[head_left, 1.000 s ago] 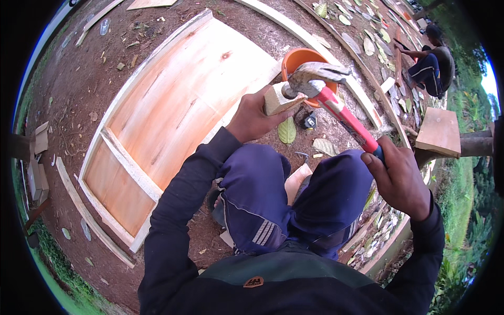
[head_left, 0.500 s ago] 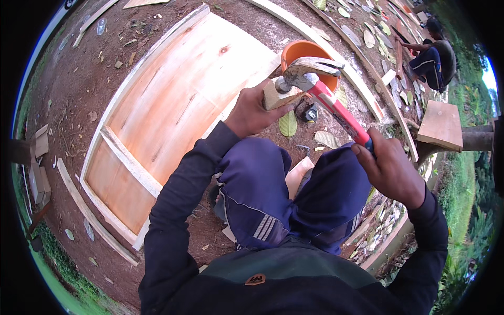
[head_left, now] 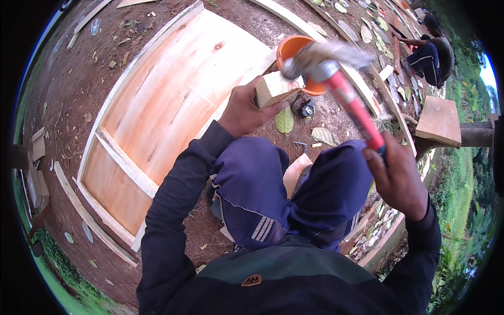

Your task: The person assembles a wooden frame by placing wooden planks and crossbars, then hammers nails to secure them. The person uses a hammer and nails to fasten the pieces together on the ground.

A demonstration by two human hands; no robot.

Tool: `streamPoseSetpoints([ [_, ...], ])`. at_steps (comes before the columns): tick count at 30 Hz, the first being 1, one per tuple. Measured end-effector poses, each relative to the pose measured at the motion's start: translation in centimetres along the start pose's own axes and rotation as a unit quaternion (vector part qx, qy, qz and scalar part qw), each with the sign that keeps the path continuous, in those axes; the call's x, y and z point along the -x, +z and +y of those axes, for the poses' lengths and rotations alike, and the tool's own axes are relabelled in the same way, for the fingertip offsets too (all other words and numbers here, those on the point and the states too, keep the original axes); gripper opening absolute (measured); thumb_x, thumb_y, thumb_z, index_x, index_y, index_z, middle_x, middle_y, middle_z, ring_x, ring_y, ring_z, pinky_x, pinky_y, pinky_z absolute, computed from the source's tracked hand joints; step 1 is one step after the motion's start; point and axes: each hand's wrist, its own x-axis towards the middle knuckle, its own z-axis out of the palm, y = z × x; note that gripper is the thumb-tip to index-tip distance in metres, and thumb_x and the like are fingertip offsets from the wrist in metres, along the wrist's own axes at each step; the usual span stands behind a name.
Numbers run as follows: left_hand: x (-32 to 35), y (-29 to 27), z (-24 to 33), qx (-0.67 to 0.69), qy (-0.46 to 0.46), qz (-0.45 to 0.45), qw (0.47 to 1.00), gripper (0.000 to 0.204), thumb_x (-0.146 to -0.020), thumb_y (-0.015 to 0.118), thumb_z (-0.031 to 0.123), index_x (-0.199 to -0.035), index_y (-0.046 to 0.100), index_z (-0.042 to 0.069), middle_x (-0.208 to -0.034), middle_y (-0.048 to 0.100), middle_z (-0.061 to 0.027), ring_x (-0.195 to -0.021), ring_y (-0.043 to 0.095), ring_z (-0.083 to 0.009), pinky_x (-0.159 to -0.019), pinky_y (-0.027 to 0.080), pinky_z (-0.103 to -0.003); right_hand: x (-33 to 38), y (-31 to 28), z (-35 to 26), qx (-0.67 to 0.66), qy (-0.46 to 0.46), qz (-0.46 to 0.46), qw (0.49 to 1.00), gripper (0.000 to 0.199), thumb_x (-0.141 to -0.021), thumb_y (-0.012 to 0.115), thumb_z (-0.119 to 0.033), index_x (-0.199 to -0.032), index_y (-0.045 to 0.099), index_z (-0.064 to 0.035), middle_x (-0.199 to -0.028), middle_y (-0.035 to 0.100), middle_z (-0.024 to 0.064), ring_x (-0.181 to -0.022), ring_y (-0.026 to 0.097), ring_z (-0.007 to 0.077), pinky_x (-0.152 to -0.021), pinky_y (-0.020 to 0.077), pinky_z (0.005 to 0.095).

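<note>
My right hand [head_left: 398,176] is closed round the dark end of a claw hammer [head_left: 353,105] with a red handle. Its metal head is smeared by motion and hangs just above the top end of a wooden post [head_left: 277,89]. My left hand [head_left: 247,107] wraps round that pale, square-cut post near its top, above my left knee. Whether the hammer face touches the wood I cannot tell. The lower part of the post is hidden behind my hand and legs. No nail can be made out on the post.
A framed plywood panel [head_left: 173,100] lies on the soil at my left. Beyond the post stand an orange bucket [head_left: 287,48] and a dark tape measure [head_left: 306,109]. A wooden board [head_left: 439,122] sits at right. Another person [head_left: 433,50] crouches at the far right among planks.
The hammer's head has lifted off the post's end and swung slightly right, now blurred. My right hand has shifted a little right and down. My left hand still grips the post.
</note>
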Motion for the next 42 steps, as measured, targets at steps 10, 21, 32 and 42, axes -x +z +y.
streamPoseSetpoints([
  [10,1.0,-0.4,0.0,-0.003,-0.01,0.006,1.0,0.052,-0.084,0.086,0.014,-0.129,0.065,-0.002,-0.116,0.075,-0.0141,-0.105,0.072,-0.0172,-0.091,0.057,-0.034,-0.8,-1.3,-0.2,0.001,-0.006,-0.016,1.0,0.03,-0.105,0.059,-0.03,-0.099,0.054,-0.0014,-0.068,0.05,0.0153,-0.059,0.051,0.0328,-0.06,0.0396,0.0431],
  [21,0.6,-0.8,0.2,-0.02,0.018,0.02,0.999,0.045,-0.083,0.086,0.012,-0.122,0.067,0.0,-0.106,0.077,-0.0135,-0.098,0.075,-0.0175,-0.084,0.059,-0.033,0.4,-2.8,1.1,-0.303,0.076,0.156,0.937,0.041,-0.109,0.052,-0.041,-0.096,0.054,-0.0019,-0.064,0.048,0.0009,-0.048,0.043,0.0088,-0.047,0.0357,0.0318],
  [32,0.5,-0.4,0.5,0.009,0.015,0.011,1.0,0.046,-0.084,0.085,0.012,-0.124,0.066,-0.002,-0.109,0.077,-0.0153,-0.099,0.075,-0.0177,-0.085,0.059,-0.032,-0.8,-0.1,1.3,0.022,-0.037,-0.006,0.999,0.031,-0.105,0.06,-0.027,-0.096,0.053,0.0022,-0.059,0.052,0.0182,-0.052,0.056,0.0371,-0.053,0.0408,0.0459],
  [42,0.7,-0.1,0.3,0.0,0.012,0.024,1.0,0.042,-0.084,0.085,0.013,-0.119,0.067,0.0,-0.103,0.077,-0.0143,-0.097,0.076,-0.0185,-0.083,0.059,-0.033,-1.7,-0.4,0.6,0.045,-0.046,-0.031,0.997,0.032,-0.104,0.061,-0.028,-0.097,0.053,0.0022,-0.066,0.054,0.0244,-0.06,0.057,0.0468,-0.058,0.0436,0.0488],
])
